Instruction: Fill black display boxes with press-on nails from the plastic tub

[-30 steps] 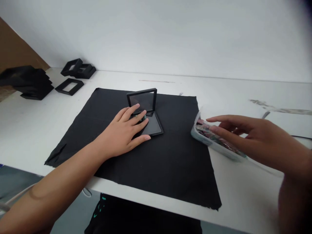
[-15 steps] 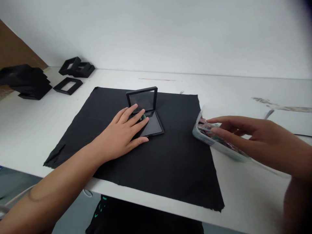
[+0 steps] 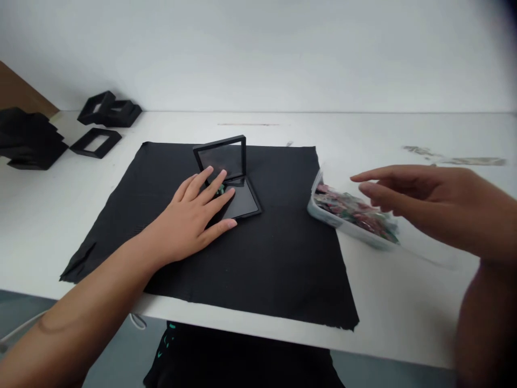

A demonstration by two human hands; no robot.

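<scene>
A black hinged display frame (image 3: 252, 196) lies unfolded on a black cloth (image 3: 283, 258), its windowed lid tilted up at the back. My left hand (image 3: 188, 221) rests over the left part of its lower half, fingers spread. Between those fingertips shows a small green thing (image 3: 220, 188), mostly covered, so its kind is unclear. Just right of the cloth's edge, a clear plastic tub (image 3: 343, 226) holds many small plastic-wrapped pieces (image 3: 355, 210) in reddish and green tones. Above the tub's right side hovers my right hand (image 3: 436, 202), index finger stretched out and thumb apart from it, with nothing visible between them.
At the far left stands a pile of black frames (image 3: 30, 140). Several more black frames (image 3: 97, 143) lie near the wall beside it. The white table (image 3: 404, 312) ends in a front edge close to my body.
My right hand has lifted out of the tub and moved up, off the wrapped pieces. My left hand stays on the frame. The whole view has shifted slightly.
</scene>
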